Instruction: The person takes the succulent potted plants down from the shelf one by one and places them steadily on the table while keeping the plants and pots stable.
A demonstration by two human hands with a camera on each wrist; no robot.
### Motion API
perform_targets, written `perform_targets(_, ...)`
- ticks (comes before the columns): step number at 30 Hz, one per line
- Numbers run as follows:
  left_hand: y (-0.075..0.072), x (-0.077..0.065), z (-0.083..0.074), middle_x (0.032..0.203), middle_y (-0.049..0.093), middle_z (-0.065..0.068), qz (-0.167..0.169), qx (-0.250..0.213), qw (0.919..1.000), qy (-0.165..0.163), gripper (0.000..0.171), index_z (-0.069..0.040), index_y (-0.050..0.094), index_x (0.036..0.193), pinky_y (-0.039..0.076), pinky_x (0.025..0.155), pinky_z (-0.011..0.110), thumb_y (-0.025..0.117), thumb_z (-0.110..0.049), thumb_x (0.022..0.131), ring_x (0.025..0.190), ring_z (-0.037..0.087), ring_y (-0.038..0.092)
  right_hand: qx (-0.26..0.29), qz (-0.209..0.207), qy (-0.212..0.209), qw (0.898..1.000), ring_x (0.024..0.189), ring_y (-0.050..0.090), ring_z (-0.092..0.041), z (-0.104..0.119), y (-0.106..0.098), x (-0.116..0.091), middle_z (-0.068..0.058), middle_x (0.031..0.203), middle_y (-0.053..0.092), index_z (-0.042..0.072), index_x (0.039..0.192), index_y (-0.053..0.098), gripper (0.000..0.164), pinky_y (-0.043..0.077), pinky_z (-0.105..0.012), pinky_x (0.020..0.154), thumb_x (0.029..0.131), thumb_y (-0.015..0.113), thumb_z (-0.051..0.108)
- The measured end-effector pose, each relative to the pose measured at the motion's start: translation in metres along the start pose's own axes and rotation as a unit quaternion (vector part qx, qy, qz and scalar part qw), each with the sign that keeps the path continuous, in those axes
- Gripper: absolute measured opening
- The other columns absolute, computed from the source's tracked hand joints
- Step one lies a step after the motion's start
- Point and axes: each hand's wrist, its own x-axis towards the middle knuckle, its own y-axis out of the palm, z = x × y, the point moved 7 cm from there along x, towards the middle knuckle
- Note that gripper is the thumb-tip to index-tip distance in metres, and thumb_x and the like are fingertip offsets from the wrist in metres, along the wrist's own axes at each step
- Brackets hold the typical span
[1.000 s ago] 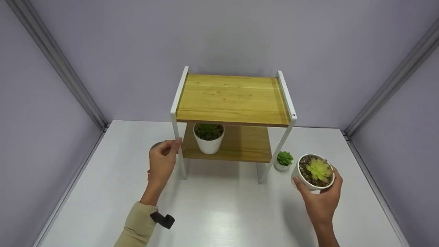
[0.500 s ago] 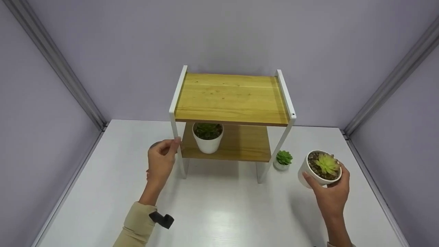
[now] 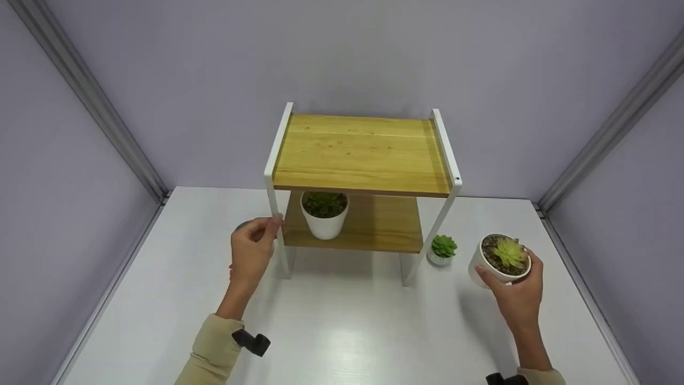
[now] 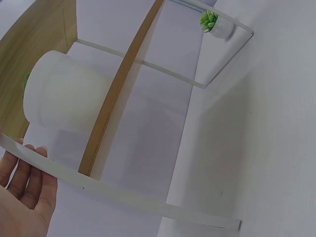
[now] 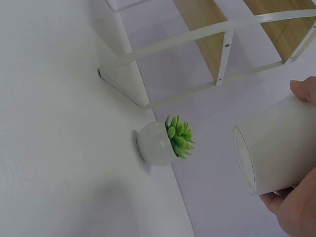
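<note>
A two-tier shelf (image 3: 368, 155) with wooden boards and a white frame stands on the white table. My left hand (image 3: 252, 251) pinches its front left post; in the left wrist view the fingers (image 4: 47, 195) lie behind that post. On the lower board, toward the left, sits a white pot with a dark green succulent (image 3: 325, 222). Off to the right, my right hand (image 3: 518, 297) grips a white pot with a yellow-green succulent (image 3: 505, 256) around its side. That pot (image 5: 279, 145) is tilted and held above the table, its underside showing in the right wrist view.
A small round white pot with a bright green succulent (image 3: 442, 250) stands on the table just right of the shelf's right leg. Purplish-grey panels (image 3: 352, 59) close in the back and both sides of the white table (image 3: 342, 331).
My right hand has shifted right and slightly away with the yellow-green succulent pot, then nearly stopped. The left hand stays on the shelf post.
</note>
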Motion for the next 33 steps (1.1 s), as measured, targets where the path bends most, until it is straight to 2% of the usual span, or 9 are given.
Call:
perform_targets(2, 0.000, 0.000, 0.000, 0.103, 0.076, 0.017, 0.000, 0.003, 1.0000, -0.003, 0.038, -0.002, 0.080, 0.104, 0.055, 0.083, 0.019, 0.071, -0.039, 0.101, 0.096, 0.024, 0.071, -0.012, 0.009, 0.010, 1.000, 0.142, 0.046, -0.020, -0.005, 0.002, 0.004, -0.006, 0.157, 0.043, 0.007, 0.160, 0.029, 0.099, 0.044, -0.009, 0.102, 0.082, 0.091, 0.012)
perform_targets(5, 0.000, 0.000, 0.000, 0.103, 0.076, 0.016, -0.001, 0.008, 0.9999, -0.007, 0.038, -0.003, 0.080, 0.104, 0.055, 0.082, 0.019, 0.071, -0.040, 0.101, 0.096, 0.025, 0.071, -0.030, 0.024, 0.020, 0.999, 0.146, 0.044, -0.023, -0.012, 0.005, 0.011, -0.008, 0.159, 0.042, 0.008, 0.161, 0.027, 0.102, 0.045, -0.027, 0.111, 0.083, 0.091, 0.017)
perform_targets(8, 0.000, 0.000, 0.000, 0.104, 0.076, 0.014, -0.002, 0.013, 0.9999, -0.011, 0.040, -0.003, 0.080, 0.105, 0.055, 0.082, 0.019, 0.070, -0.041, 0.101, 0.096, 0.024, 0.070, -0.036, 0.034, 0.022, 0.999, 0.148, 0.042, -0.027, -0.019, 0.008, 0.017, -0.011, 0.161, 0.041, 0.009, 0.161, 0.026, 0.104, 0.043, -0.043, 0.114, 0.082, 0.092, 0.020)
perform_targets(13, 0.002, 0.000, -0.001, 0.106, 0.075, 0.012, 0.005, 0.015, 0.9998, -0.014, 0.042, -0.004, 0.079, 0.107, 0.055, 0.085, 0.019, 0.068, -0.044, 0.102, 0.099, 0.021, 0.069, -0.030, 0.038, 0.032, 0.998, 0.148, 0.043, -0.025, -0.031, 0.012, 0.023, -0.009, 0.161, 0.041, 0.012, 0.161, 0.027, 0.104, 0.044, -0.041, 0.112, 0.081, 0.093, 0.024)
perform_targets(19, 0.003, 0.001, -0.001, 0.104, 0.075, 0.012, 0.002, 0.017, 0.9998, -0.013, 0.040, -0.003, 0.079, 0.106, 0.055, 0.085, 0.019, 0.069, -0.041, 0.102, 0.098, 0.021, 0.070, -0.024, 0.055, 0.046, 0.997, 0.149, 0.042, -0.024, -0.045, 0.018, 0.026, -0.008, 0.164, 0.039, 0.016, 0.163, 0.027, 0.106, 0.047, -0.022, 0.106, 0.081, 0.094, 0.026)
perform_targets(21, 0.004, 0.001, -0.001, 0.103, 0.075, 0.013, 0.002, 0.013, 0.9999, -0.008, 0.039, -0.002, 0.079, 0.106, 0.055, 0.085, 0.020, 0.069, -0.039, 0.102, 0.097, 0.020, 0.070, -0.017, 0.062, 0.047, 0.997, 0.150, 0.041, -0.025, -0.049, 0.020, 0.027, -0.009, 0.165, 0.038, 0.016, 0.164, 0.026, 0.107, 0.047, -0.026, 0.112, 0.081, 0.094, 0.025)
perform_targets(24, 0.004, 0.002, -0.002, 0.102, 0.076, 0.016, 0.004, 0.004, 1.0000, 0.001, 0.038, 0.000, 0.079, 0.105, 0.056, 0.086, 0.021, 0.069, -0.037, 0.103, 0.096, 0.018, 0.072, -0.013, 0.068, 0.045, 0.997, 0.151, 0.040, -0.028, -0.056, 0.023, 0.027, -0.012, 0.166, 0.038, 0.014, 0.165, 0.026, 0.109, 0.042, -0.044, 0.121, 0.080, 0.094, 0.023)
perform_targets(26, 0.004, 0.002, -0.001, 0.102, 0.076, 0.018, 0.007, -0.002, 0.9999, 0.007, 0.038, 0.001, 0.079, 0.104, 0.056, 0.087, 0.021, 0.069, -0.036, 0.103, 0.096, 0.017, 0.073, -0.018, 0.071, 0.048, 0.996, 0.152, 0.039, -0.030, -0.059, 0.024, 0.027, -0.015, 0.166, 0.038, 0.013, 0.166, 0.025, 0.110, 0.040, -0.053, 0.122, 0.080, 0.094, 0.023)
perform_targets(33, 0.005, 0.002, 0.000, 0.104, 0.076, 0.018, 0.006, 0.003, 1.0000, 0.001, 0.041, 0.000, 0.079, 0.105, 0.057, 0.087, 0.021, 0.069, -0.039, 0.102, 0.097, 0.014, 0.073, -0.037, 0.071, 0.059, 0.995, 0.151, 0.039, -0.034, -0.071, 0.024, 0.026, -0.020, 0.165, 0.038, 0.007, 0.165, 0.025, 0.111, 0.038, -0.053, 0.119, 0.080, 0.094, 0.024)
